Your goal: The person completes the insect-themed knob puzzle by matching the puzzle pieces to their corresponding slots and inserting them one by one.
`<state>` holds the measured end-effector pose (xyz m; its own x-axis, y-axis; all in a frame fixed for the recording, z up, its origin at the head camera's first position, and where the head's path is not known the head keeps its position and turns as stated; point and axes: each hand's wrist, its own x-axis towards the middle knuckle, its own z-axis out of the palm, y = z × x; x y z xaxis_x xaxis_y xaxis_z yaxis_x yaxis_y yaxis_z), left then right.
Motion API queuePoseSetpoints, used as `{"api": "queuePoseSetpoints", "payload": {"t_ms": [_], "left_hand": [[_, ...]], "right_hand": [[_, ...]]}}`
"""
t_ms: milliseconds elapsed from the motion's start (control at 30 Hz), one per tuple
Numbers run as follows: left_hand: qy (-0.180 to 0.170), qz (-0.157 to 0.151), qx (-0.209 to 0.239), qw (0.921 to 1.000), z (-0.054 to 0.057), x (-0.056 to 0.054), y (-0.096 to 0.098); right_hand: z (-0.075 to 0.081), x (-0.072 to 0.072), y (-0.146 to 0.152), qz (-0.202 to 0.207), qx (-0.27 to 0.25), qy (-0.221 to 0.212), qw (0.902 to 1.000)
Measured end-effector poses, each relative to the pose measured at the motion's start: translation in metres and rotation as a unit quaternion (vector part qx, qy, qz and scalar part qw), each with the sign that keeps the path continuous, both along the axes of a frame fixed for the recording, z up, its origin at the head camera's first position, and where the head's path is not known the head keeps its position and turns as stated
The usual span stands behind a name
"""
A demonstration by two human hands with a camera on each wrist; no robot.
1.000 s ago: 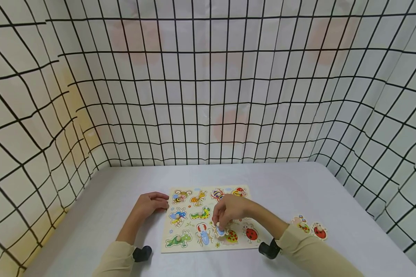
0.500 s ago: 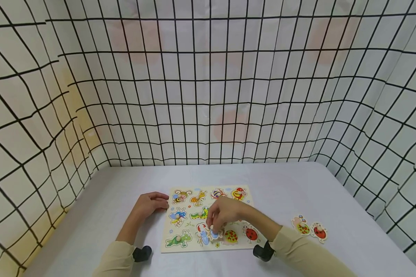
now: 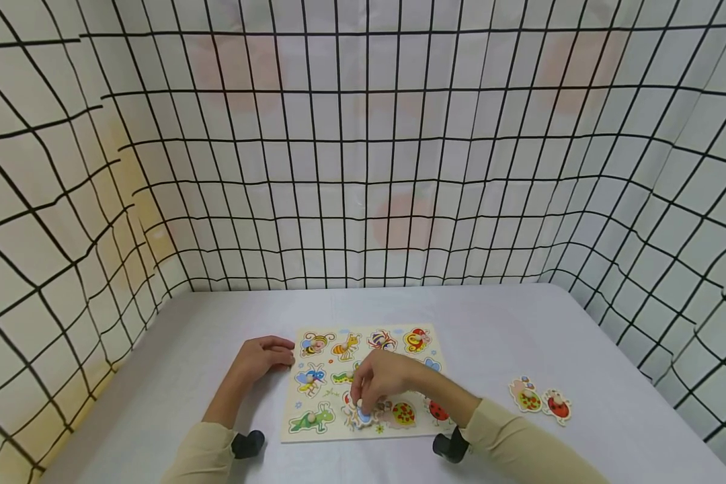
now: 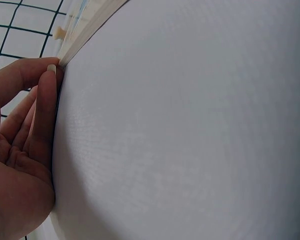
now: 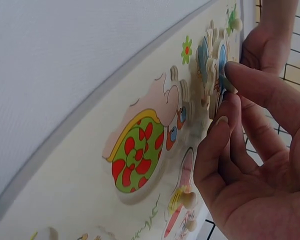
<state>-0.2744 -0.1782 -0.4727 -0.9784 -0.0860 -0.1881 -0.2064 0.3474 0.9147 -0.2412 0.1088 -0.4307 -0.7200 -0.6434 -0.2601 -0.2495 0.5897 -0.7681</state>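
Observation:
A cream wooden peg puzzle board [image 3: 327, 435] with printed insects lies on the table. My right hand [image 3: 387, 376] pinches the small wooden knob of a blue beetle puzzle piece [image 5: 213, 90] between thumb and fingertips. The piece is close over the matching beetle recess [image 5: 202, 62], partly covering it, and stands a little off the board in the right wrist view. At the board's left edge rests my left hand [image 3: 265, 356], its fingers extended. In the left wrist view its fingertips [image 4: 51, 75] are right at the board's edge.
Two loose pieces, a snail [image 3: 526, 396] and a ladybug [image 3: 558, 406], lie on the white table right of the board. A snail recess [image 5: 140, 150] shows beside the right hand. Several knobbed pieces, such as a green grasshopper [image 3: 311, 418], sit in the board. Black-grid walls surround the table.
My right hand has moved left across the board with the beetle piece, from beside the beetle recess to over it. The left hand has stayed at the board's left edge.

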Motion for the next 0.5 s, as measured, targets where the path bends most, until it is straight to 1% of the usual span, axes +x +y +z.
{"api": "queuePoseSetpoints", "payload": {"t_ms": [267,500], "left_hand": [[0.004,-0.002,0.003,1.0,0.0,0.0004,-0.0007],[0.006,-0.003,0.002,1.0,0.0006,0.0008,-0.0005]], "right_hand": [[-0.0012,0.0017,-0.0086,0.004,0.012,0.017,0.9998],[-0.0028,0.0041,-0.0104,-0.005,0.008,0.012,0.9999]]}}
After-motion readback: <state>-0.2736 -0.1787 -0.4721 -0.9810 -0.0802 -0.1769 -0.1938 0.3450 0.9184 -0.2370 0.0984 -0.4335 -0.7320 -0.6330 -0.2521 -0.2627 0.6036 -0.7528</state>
